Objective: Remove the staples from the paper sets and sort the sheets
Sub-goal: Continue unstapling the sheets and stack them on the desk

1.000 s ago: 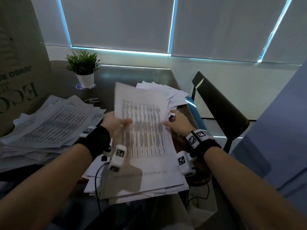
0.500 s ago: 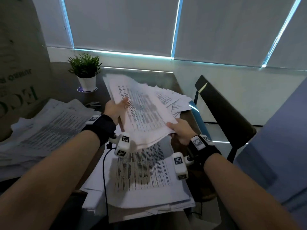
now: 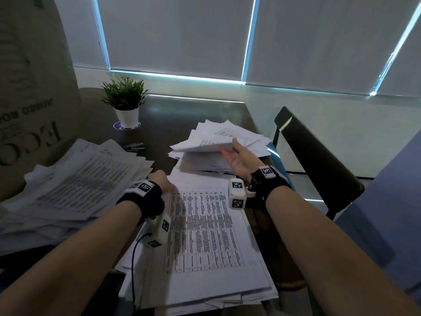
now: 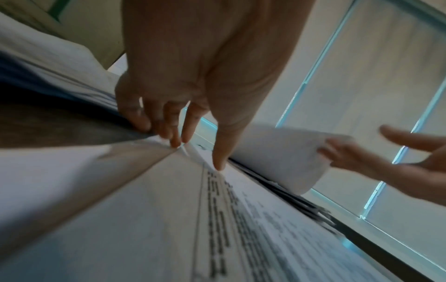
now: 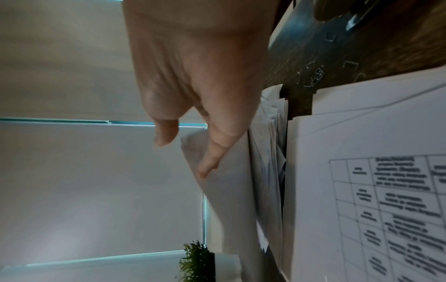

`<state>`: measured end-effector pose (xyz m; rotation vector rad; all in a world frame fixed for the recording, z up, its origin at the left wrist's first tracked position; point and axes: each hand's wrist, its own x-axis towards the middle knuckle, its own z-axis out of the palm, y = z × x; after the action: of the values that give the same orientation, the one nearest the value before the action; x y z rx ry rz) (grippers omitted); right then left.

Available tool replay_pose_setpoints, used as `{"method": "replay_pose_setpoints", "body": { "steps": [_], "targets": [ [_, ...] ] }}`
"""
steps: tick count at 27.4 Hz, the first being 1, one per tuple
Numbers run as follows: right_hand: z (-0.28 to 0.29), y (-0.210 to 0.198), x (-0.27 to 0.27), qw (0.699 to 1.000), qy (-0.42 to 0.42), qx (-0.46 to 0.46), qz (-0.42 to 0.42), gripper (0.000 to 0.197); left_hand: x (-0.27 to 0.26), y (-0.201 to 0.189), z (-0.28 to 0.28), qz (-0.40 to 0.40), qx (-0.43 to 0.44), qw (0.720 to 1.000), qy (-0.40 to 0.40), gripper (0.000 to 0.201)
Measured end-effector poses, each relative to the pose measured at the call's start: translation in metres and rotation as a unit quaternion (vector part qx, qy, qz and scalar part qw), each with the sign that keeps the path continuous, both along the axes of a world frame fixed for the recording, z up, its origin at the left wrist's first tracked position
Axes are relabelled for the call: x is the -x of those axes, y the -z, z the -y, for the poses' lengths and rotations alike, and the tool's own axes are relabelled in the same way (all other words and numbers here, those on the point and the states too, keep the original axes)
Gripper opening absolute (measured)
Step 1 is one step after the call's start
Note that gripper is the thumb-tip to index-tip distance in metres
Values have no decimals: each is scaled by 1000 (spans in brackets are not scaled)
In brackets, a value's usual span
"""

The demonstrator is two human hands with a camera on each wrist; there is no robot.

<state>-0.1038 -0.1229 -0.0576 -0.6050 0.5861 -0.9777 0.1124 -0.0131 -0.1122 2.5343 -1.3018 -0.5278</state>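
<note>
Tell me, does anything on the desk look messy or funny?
Yes. Loose pulled staples lie scattered on the dark table, and the far paper pile is fanned out crookedly, not squared.

Dim room: drawn grey window blinds (image 3: 177,35) across the top, dark desk (image 3: 182,115) centre, black chair (image 3: 319,160) at right.

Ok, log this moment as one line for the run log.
right hand: open, releasing sheets onto far pile | left hand: fingertips on near stack corner | loose staples on table
</note>
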Motion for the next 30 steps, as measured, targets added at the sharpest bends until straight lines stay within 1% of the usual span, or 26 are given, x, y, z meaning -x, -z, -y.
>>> {"method": "replay_pose_setpoints", "body": {
  "steps": [2, 3, 4, 5, 6, 7, 9, 10, 11, 13, 14, 15, 16, 17, 18, 19, 20, 21, 23, 25, 28, 30],
  "targets": [
    [-7, -4, 7, 999, -40, 17, -2, 21, -3, 3, 2, -4, 2, 1000, -4, 55],
    [-9, -4, 10, 998, -53, 29, -30, 17, -4, 4, 3, -7, 12, 1000, -1, 56],
    [-10, -3, 13, 994, -63, 44, -82, 14, -4, 5, 3, -18, 18, 1000, -3, 59],
    [-11, 0, 16, 985, -69, 62, -145, 13, -5, 8, 5, -23, 30, 999, -2, 66],
    [-13, 3, 21, 972, -71, 81, -211, 15, -3, 11, 6, -24, 37, 999, -2, 76],
    [-12, 8, 25, 954, -65, 106, -274, 16, -2, 12, 7, -15, 43, 999, 15, 84],
    [-10, 15, 35, 907, -37, 149, -393, 11, 1, 11, 11, 20, 17, 998, 65, 84],
    [-10, 16, 40, 866, -23, 178, -466, 8, 3, 10, 12, 32, 3, 996, 79, 82],
    [-8, 16, 46, 803, -15, 226, -551, 7, 5, 7, 13, 50, -5, 995, 90, 81],
    [-13, 11, 60, 631, -32, 314, -708, 11, 11, 2, 12, 86, -10, 992, 89, 69],
    [-17, 9, 66, 549, -43, 330, -766, 16, 15, 0, 11, 98, 1, 992, 80, 59],
    [-18, 8, 73, 486, -56, 324, -810, 25, 17, -3, 11, 108, 19, 991, 71, 49],
    [-21, 8, 82, 449, -76, 304, -837, 35, 19, -5, 10, 106, 40, 991, 68, 39],
    [-24, 8, 90, 433, -104, 292, -847, 42, 20, -7, 10, 87, 67, 991, 73, 29],
    [-25, 11, 98, 428, -133, 290, -845, 46, 22, -9, 9, 54, 94, 991, 80, 18],
    [-30, 10, 105, 420, -163, 296, -842, 45, 25, -11, 7, 27, 116, 989, 88, 11],
    [-35, 12, 111, 411, -185, 305, -839, 41, 29, -12, 4, 7, 125, 987, 98, 9],
    [-39, 15, 115, 411, -196, 314, -833, 35, 33, -12, 2, -8, 130, 985, 115, 12],
    [-44, 23, 116, 416, -187, 326, -828, 26, 45, -11, -1, -13, 127, 980, 152, 21],
    [-44, 28, 115, 415, -188, 321, -830, 30, 56, -11, -6, -22, 134, 976, 168, 23],
    [-39, 36, 112, 425, -182, 321, -827, 34, 73, -8, -12, -23, 141, 976, 162, 25],
    [-39, 40, 111, 427, -181, 318, -827, 40, 83, -6, -12, -2, 133, 978, 163, 28]
  ]
}}
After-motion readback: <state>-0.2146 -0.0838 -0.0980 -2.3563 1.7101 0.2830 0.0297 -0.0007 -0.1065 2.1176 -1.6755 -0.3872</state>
